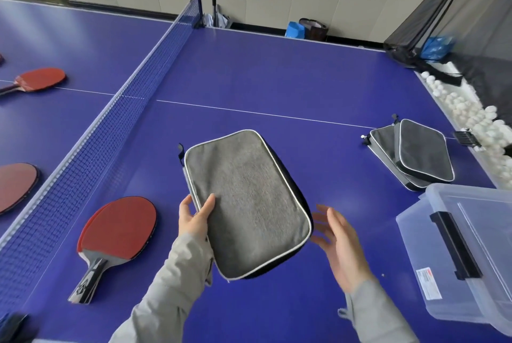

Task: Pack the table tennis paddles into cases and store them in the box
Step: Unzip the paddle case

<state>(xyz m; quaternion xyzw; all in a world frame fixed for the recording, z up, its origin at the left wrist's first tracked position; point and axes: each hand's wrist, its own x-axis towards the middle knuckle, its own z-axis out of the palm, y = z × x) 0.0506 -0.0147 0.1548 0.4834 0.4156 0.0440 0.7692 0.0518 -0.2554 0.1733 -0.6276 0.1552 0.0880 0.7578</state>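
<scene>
Gripping the case [246, 204] at its near left edge, the left hand [194, 215] lays its thumb on the top face while the other fingers wrap round the edge. The case is held above the table [277, 79], slightly tilted. It is a rounded rectangle of heathered grey fabric with pale piping round the rim, a black underside and a black tab at its far left corner. Just right of the case, the right hand [340, 242] holds nothing, its fingers straight and spread. It is blurred, so whether it touches the case cannot be told. Both sleeves are pale grey.

Left of the case lie two stacked paddles [122, 226] with smooth red rubber faces and black-and-grey patterned handles. Further left runs the net [110, 120], blue mesh with a pale top band. Beyond the net are two more red paddles, one [41, 79] far and one [16, 184] near.

Well right of the case and further off is a stack [415, 154] of like cases, darker grey with pale piping. Near right of the case sits the box [471, 245], clear plastic with a black latch [454, 245] and a white label [428, 283] marked in red, its print too small to read. White balls [471, 120] crowd the table's far right edge.
</scene>
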